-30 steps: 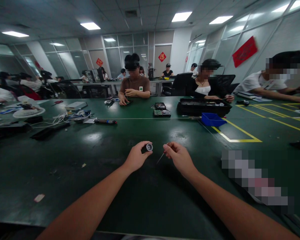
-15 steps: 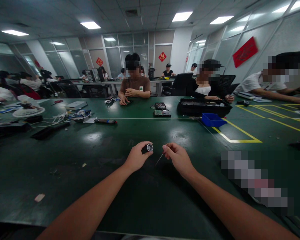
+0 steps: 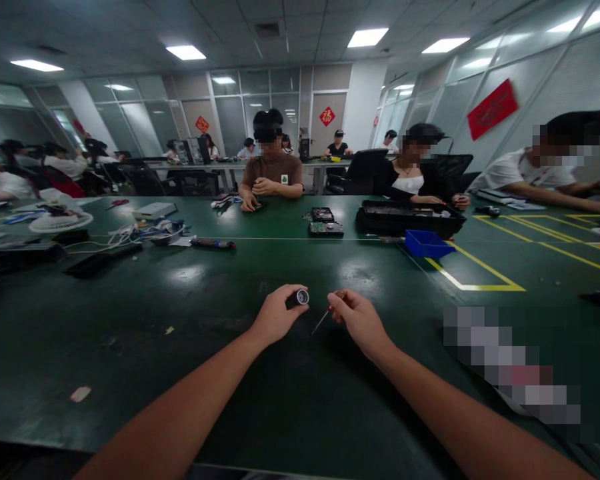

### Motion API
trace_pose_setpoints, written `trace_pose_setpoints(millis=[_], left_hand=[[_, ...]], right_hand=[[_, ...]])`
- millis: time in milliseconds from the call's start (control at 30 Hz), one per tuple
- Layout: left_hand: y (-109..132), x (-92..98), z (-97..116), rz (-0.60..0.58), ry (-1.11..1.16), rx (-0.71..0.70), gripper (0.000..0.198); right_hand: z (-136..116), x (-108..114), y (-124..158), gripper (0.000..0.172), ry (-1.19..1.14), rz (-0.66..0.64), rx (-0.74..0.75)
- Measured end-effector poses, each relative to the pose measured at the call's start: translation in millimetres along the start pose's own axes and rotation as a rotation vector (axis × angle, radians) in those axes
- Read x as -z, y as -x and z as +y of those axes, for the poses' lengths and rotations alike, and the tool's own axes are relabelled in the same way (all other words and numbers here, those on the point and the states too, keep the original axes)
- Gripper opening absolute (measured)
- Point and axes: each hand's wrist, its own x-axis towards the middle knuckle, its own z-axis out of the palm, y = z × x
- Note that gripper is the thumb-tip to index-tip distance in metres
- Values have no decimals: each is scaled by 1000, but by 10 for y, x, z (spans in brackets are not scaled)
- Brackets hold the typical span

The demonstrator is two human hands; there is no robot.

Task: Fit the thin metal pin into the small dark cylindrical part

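Left hand (image 3: 277, 315) closed round a dark cylindrical part (image 3: 303, 297), thumb below, fingers over the top, silver-ringed end turned to the wearer; looks to be held above the green surface (image 3: 260, 407), mid-view. Right hand (image 3: 359, 317) pinches a thin-shafted tool (image 3: 321, 321), likely a screwdriver, handle mostly hidden by fingers, shaft slanting down and left. Tip sits lower than the ringed end and apart from it, no contact. Step looks like working on that end with the tool. To do it well: grip the cylinder firmly along its sides, fingers clear of the rim, face tilted up so the inside can be seen; detail in there too small to read. Raise the tip and square the shaft to the face before pressing, since a slanted approach could slip off. Light pinch for aiming, firmer for any turning. Resting the forearms would probably steady both. Paper scrap (image 3: 81, 394) at left and blue bin (image 3: 427, 244) beyond the right hand are well apart, not in the way.
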Motion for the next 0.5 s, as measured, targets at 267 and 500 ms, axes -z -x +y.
trace_pose_setpoints(millis=[267, 500], left_hand=[[-8, 17, -33, 18, -6, -11, 37], [-15, 16, -13, 19, -2, -5, 37]], right_hand=[[-10, 12, 9, 36, 11, -6, 5], [-18, 20, 6, 37, 16, -1, 3]])
